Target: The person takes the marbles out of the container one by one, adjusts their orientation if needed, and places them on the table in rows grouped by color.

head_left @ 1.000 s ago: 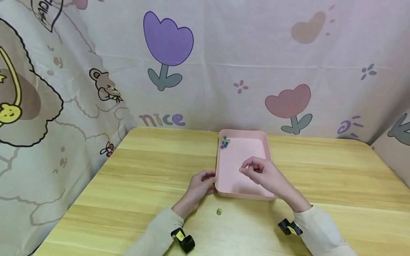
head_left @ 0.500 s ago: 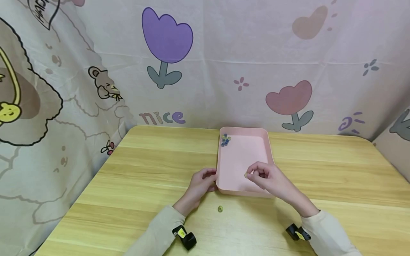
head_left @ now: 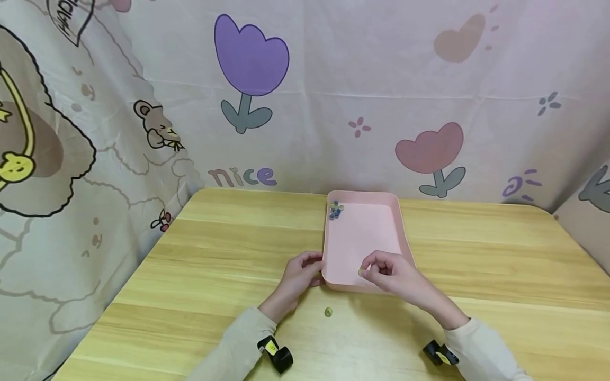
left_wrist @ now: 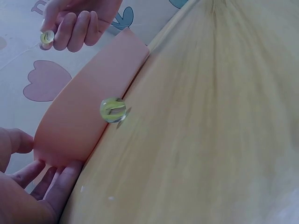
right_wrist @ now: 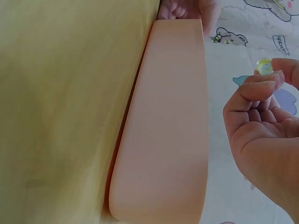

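My right hand (head_left: 395, 275) pinches a clear marble with a yellow-green swirl (right_wrist: 264, 66) between thumb and fingertips, above the near side of a pink tray (head_left: 364, 238). In the left wrist view the held marble (left_wrist: 47, 37) shows at the fingertips. My left hand (head_left: 297, 278) touches the tray's near left corner, its relaxed fingers (left_wrist: 67, 179) against the outer wall and a fingertip at the rim. Another yellow-green marble (head_left: 328, 312) lies on the table just in front of the tray. Several blue and yellowish marbles (head_left: 335, 210) sit together in the tray's far left corner.
The tray stands on a wood-grain table (head_left: 238, 227), its far end near the back edge. A printed cloth (head_left: 324, 63) hangs behind and at both sides. Each wrist wears a small black camera (head_left: 276, 355).
My right hand, with the marble still pinched, has shifted from over the tray's middle toward its near edge. The left hand stays at the tray's corner, and the marble on the table lies still.
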A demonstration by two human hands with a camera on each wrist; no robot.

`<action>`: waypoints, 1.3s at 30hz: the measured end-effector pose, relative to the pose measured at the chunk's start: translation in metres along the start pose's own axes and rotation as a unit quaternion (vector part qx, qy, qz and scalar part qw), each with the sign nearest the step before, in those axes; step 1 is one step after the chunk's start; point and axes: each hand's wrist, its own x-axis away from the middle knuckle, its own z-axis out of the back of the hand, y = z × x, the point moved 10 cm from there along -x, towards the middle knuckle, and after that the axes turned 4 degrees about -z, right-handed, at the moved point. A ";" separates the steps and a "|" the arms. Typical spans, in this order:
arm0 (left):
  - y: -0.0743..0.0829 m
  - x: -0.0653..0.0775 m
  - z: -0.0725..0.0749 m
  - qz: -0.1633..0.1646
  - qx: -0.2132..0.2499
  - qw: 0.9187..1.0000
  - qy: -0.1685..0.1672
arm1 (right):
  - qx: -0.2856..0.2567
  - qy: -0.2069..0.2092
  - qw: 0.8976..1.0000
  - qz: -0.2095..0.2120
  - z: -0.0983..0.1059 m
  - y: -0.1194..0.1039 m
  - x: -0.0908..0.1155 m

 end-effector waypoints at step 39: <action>0.002 0.001 -0.002 -0.009 0.002 1.000 -0.007 | 0.004 -0.095 0.995 0.011 -0.038 0.000 0.018</action>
